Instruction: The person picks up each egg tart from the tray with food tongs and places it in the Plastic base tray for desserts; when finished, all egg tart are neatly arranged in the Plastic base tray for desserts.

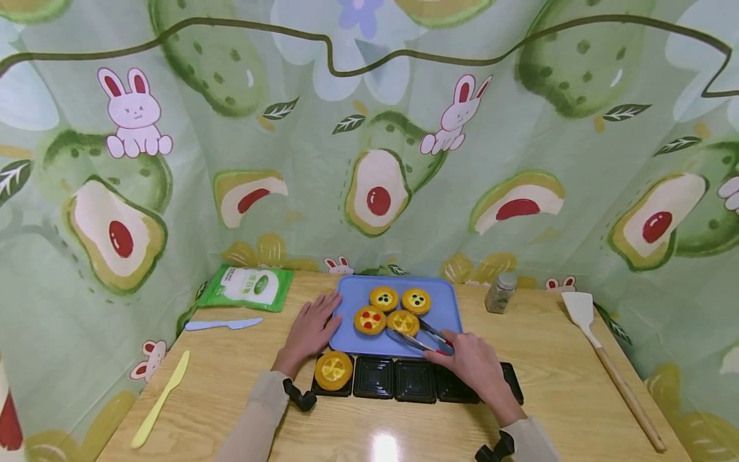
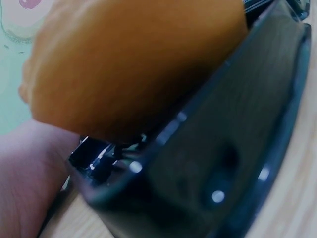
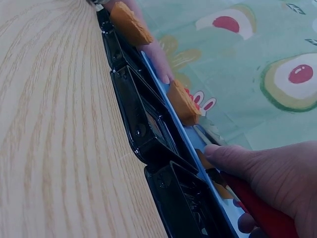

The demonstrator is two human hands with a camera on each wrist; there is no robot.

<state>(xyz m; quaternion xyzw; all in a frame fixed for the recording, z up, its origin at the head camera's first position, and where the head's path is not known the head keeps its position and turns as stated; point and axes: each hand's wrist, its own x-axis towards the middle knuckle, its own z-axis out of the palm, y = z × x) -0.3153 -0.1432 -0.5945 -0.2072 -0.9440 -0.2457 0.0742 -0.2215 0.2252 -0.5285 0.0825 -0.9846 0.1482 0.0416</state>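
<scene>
My right hand [image 1: 475, 362] holds red-handled tongs [image 1: 407, 342], whose arms stand apart on either side of a tart with pale yellow wedges [image 1: 403, 325]. That tart lies on a blue tray [image 1: 346, 292]. Beside it on the tray are a tart with red berries [image 1: 369, 321] and two tarts with dark berries [image 1: 416, 301]. With fingers extended, my left hand [image 1: 312, 326] rests at the tray's left edge. Another yellow-topped tart [image 1: 333, 371] sits in the leftmost of several black plastic cups [image 1: 374, 378]; the left wrist view shows this tart [image 2: 133, 59] close up.
A green and white packet [image 1: 248, 287] lies at the back left, with a blue knife [image 1: 224, 324] and a yellow knife [image 1: 161, 399] nearer. A shaker jar [image 1: 500, 293] stands right of the tray. At the far right lies a wooden-handled spatula [image 1: 614, 372].
</scene>
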